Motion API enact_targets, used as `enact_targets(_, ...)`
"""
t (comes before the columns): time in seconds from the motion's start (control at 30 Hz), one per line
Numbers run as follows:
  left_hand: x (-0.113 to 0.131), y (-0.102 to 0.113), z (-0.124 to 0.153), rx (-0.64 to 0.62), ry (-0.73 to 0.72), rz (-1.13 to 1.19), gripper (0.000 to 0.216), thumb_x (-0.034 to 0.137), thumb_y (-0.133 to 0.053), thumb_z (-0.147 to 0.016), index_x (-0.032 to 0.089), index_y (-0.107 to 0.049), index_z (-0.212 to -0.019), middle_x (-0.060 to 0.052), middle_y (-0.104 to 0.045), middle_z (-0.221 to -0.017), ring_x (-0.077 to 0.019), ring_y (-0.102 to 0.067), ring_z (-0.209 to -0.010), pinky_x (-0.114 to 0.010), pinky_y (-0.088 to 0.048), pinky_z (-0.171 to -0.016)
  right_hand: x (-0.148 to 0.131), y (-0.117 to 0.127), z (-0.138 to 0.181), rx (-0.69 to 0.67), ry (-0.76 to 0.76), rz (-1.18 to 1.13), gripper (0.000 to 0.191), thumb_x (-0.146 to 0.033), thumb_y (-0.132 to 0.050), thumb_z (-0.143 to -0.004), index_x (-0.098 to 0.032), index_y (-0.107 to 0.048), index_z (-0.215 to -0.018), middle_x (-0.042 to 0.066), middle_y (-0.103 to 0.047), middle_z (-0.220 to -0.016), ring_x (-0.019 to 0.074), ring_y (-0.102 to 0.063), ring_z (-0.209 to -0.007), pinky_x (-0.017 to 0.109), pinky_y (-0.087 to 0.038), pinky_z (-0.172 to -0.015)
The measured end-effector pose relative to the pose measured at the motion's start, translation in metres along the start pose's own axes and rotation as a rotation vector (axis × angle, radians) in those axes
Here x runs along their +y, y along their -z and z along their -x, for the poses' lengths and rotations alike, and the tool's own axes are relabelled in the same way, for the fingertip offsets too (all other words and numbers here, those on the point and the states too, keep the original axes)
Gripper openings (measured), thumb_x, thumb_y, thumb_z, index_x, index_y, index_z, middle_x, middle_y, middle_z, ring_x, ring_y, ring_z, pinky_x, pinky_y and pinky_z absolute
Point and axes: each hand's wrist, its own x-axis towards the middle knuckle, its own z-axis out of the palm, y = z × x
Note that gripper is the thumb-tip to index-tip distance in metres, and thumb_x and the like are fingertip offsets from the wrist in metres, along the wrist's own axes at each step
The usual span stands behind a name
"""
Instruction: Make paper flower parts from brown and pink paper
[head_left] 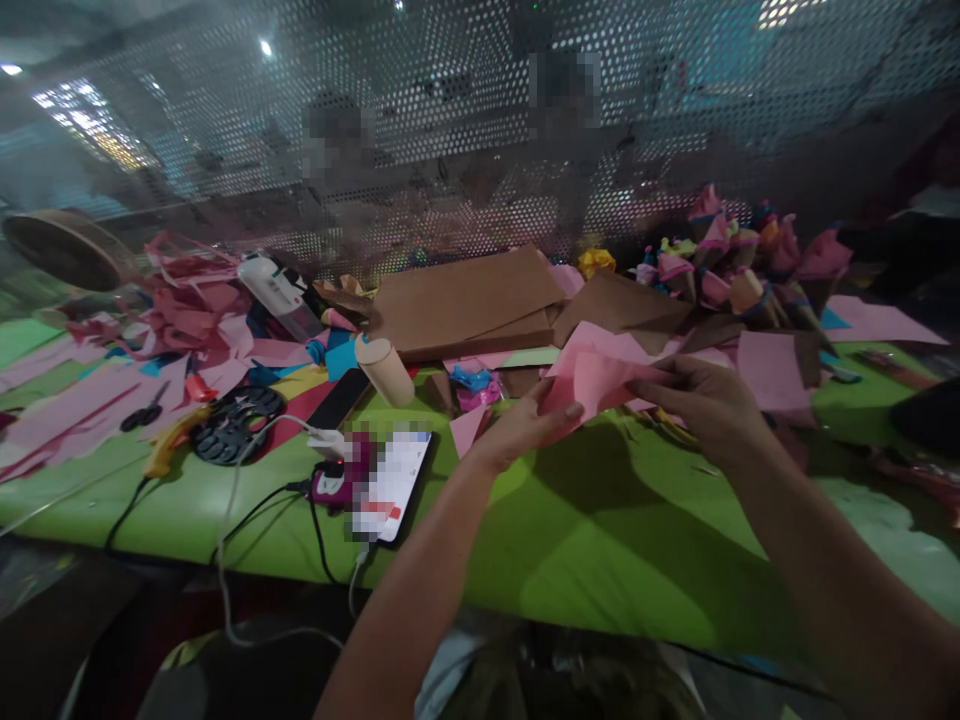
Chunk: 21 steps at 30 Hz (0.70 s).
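A piece of pink paper, loosely folded with pointed corners, is held up over the green table. My left hand grips its lower left side, the thumb lying across the front. On the right side, the fingers of my right hand pinch the paper's edge. Just behind my left hand lie a pink and blue crumpled bundle and a small pink paper triangle. Brown paper sheets lie behind the held paper.
A lit phone, a purple power adapter and cables occupy the front left. Beyond them are a yellow glue gun, scissors, a cardboard tube and a white bottle. Small wrapped bouquets stand back right.
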Motion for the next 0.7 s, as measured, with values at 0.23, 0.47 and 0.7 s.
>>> enact_targets(0.23, 0.001, -0.006, -0.003, 0.007, -0.017, -0.057, 0.084, 0.044, -0.086, -0.071, 0.016, -0.054, -0.144, -0.019, -0.06, -0.144, -0.0338, -0.056, -0.132, -0.048, -0.041, -0.113, -0.001, 0.0, 0.0, 0.023, 0.02, -0.03, 0.038, -0.038, -0.094, -0.045, -0.019, -0.071, -0.07, -0.001, -0.065, -0.056, 0.012, -0.051, -0.051, 0.024, -0.035, -0.046)
enact_targets(0.47, -0.002, -0.01, -0.011, 0.138, -0.027, 0.098, 0.034, 0.037, -0.08, -0.078, 0.014, -0.074, -0.102, -0.01, -0.077, -0.1, -0.0221, -0.069, -0.1, -0.036, -0.051, -0.095, -0.002, -0.001, -0.001, 0.006, -0.008, -0.157, 0.042, -0.034, -0.096, -0.039, -0.022, -0.069, -0.069, -0.003, -0.065, -0.056, 0.0114, -0.054, -0.05, 0.023, -0.039, -0.046)
enact_targets(0.7, -0.001, -0.01, -0.012, 0.185, -0.023, 0.133, 0.025, 0.035, -0.084, -0.072, 0.015, -0.075, -0.085, -0.007, -0.077, -0.087, -0.0199, -0.07, -0.089, -0.035, -0.054, -0.089, 0.003, 0.0, -0.003, 0.007, 0.009, -0.151, 0.042, -0.032, -0.096, -0.04, -0.023, -0.066, -0.068, -0.003, -0.065, -0.062, 0.0113, -0.053, -0.052, 0.023, -0.04, -0.046)
